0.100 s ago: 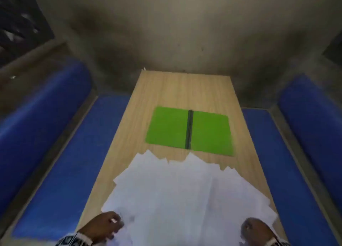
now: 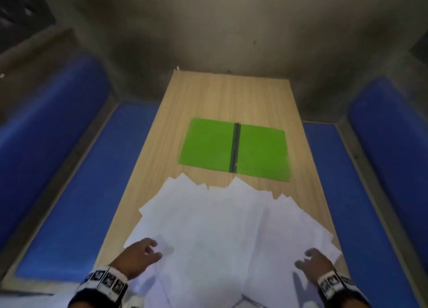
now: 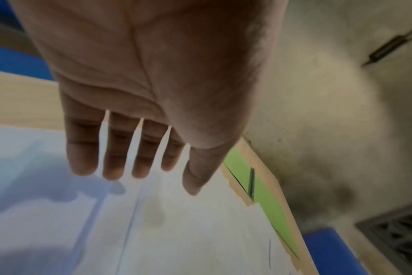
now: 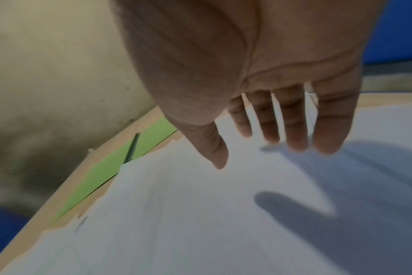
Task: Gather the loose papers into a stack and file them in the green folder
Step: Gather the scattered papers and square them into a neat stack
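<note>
Several loose white papers lie fanned out over the near half of the wooden table. Beyond them the green folder lies open and flat, a dark spine down its middle. My left hand hovers over the papers' left edge with straight, slightly spread fingers, holding nothing. My right hand hovers over their right side, also spread and empty. The left wrist view shows the left hand above the papers, the folder beyond. In the right wrist view the right hand casts a shadow on the papers, near the folder.
Blue padded benches run along the table's left side and right side, with blue backrests behind. A grey stained wall closes the far end. Bare wood shows between the folder and the wall.
Both hands have moved forward from the near edge further over the papers. The papers and folder lie as before.
</note>
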Tool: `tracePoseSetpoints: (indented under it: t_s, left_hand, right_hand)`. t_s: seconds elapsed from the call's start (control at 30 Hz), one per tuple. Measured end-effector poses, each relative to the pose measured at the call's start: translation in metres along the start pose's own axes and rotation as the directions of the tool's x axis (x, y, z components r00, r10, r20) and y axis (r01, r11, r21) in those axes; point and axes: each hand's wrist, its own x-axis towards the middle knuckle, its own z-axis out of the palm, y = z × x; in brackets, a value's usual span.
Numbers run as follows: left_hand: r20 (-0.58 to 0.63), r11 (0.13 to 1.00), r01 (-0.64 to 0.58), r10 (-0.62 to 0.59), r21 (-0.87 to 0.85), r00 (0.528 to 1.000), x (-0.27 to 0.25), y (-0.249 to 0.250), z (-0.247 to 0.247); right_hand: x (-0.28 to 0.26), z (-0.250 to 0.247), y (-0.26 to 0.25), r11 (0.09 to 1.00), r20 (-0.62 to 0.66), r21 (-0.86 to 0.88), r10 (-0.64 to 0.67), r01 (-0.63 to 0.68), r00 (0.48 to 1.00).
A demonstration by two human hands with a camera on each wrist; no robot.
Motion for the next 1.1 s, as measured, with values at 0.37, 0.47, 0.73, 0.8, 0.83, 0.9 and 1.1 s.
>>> tracePoseSetpoints:
  t_s: [0.37, 0.47, 0.73, 0.8, 0.83, 0.9, 1.1]
  left_hand:
    - [-0.024, 0.945, 0.325, -0.324, 0.039, 0.946, 0.014, 0.022, 0.057]
    - [-0.098, 0.932, 0.343, -0.355, -0.118, 0.93, 0.029, 0.012, 0.072]
    - [-0.124, 0.947, 0.232, -0.263, -0.222, 0.957, 0.016, 0.06, 0.1]
    - [-0.109, 0.973, 0.131, -0.153, -0.188, 0.982, 0.017, 0.068, 0.108]
    - [-0.104, 0.981, 0.082, -0.101, -0.177, 0.989, 0.017, 0.071, 0.11]
    - [-0.12, 0.987, 0.024, -0.043, -0.156, 0.992, 0.015, 0.074, 0.111]
    - [-0.292, 0.971, 0.16, -0.207, -0.175, 0.934, 0.021, 0.053, 0.052]
  right_hand:
    - [-0.004, 0.036, -0.006, 0.974, -0.189, 0.093, 0.221, -0.206, 0.957]
    - [-0.008, 0.047, -0.007, 0.981, -0.196, 0.15, 0.149, -0.12, 0.969]
    - [-0.022, 0.051, -0.028, 0.985, -0.195, 0.121, 0.146, -0.124, 0.97]
    - [-0.025, 0.056, -0.031, 0.965, -0.2, 0.243, 0.15, -0.099, 0.968]
    - [-0.025, 0.059, -0.031, 0.943, -0.201, 0.322, 0.151, -0.08, 0.968]
    - [-0.03, 0.06, -0.035, 0.872, -0.199, 0.484, 0.195, -0.076, 0.96]
    - [-0.028, 0.031, -0.012, 0.825, -0.218, 0.564, 0.116, 0.027, 0.969]
